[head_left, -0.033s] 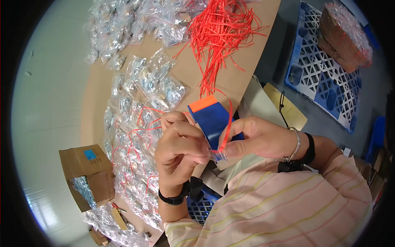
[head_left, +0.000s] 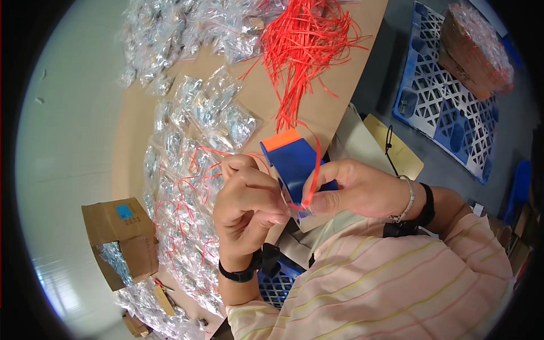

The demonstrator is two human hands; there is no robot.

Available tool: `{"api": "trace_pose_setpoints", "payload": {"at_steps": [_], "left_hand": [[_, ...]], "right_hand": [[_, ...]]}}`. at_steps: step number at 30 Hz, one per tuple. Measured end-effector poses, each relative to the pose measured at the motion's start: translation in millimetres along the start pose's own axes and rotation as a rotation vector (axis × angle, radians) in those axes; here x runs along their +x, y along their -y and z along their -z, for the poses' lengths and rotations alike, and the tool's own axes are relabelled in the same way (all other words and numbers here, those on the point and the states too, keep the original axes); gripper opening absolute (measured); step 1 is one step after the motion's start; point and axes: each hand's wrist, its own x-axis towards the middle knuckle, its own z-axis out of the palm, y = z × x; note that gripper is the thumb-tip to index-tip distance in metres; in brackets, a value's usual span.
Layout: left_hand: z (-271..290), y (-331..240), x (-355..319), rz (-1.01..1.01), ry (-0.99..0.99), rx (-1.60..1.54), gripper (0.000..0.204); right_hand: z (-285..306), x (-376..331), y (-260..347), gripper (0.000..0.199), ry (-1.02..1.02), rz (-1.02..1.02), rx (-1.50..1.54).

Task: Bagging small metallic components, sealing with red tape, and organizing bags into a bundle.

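My right hand (head_left: 343, 190) is closed, pinching a red strip (head_left: 316, 153) between thumb and fingers. Under these fingers is a blue tape dispenser (head_left: 293, 167) with an orange end; the fingers partly hide it, and whether they grip it is unclear. A clear piece of tape (head_left: 300, 212) catches light between the two hands. My left hand (head_left: 246, 198) is curled, its thumb and forefinger pressed together at the tape's left edge. Another thin red strip (head_left: 258, 155) runs from the bags to behind my left hand.
A heap of red strips (head_left: 303, 45) lies on the brown table (head_left: 340, 107). Filled clear bags (head_left: 209, 113) cover its left part. An opened carton (head_left: 127, 226) stands at the left. Off the table at right, a blue pallet (head_left: 433, 96) bears a loaded carton (head_left: 467, 62).
The blue tape dispenser has tilted very slightly, its orange end shifting a little up and right. Both hands keep nearly the same place and grip.
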Motion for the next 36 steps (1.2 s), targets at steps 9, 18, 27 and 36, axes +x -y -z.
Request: {"api": "trace_pose_setpoints", "payload": {"at_steps": [9,18,27,36], "left_hand": [[16,-21,-16,-0.031,-0.097,0.247,0.008],[10,-16,-18,-0.141,-0.061,0.232,0.014],[6,-17,-19,-0.221,0.009,0.242,0.019],[2,-23,-24,-0.248,0.024,0.338,0.022]], "right_hand": [[7,1,0,0.019,-0.178,0.053,-0.176],[0,9,-4,0.035,0.153,0.007,-0.198],[-6,12,1,0.027,0.19,-0.031,-0.144],[2,13,-4,0.023,0.284,0.056,-0.153]]}}
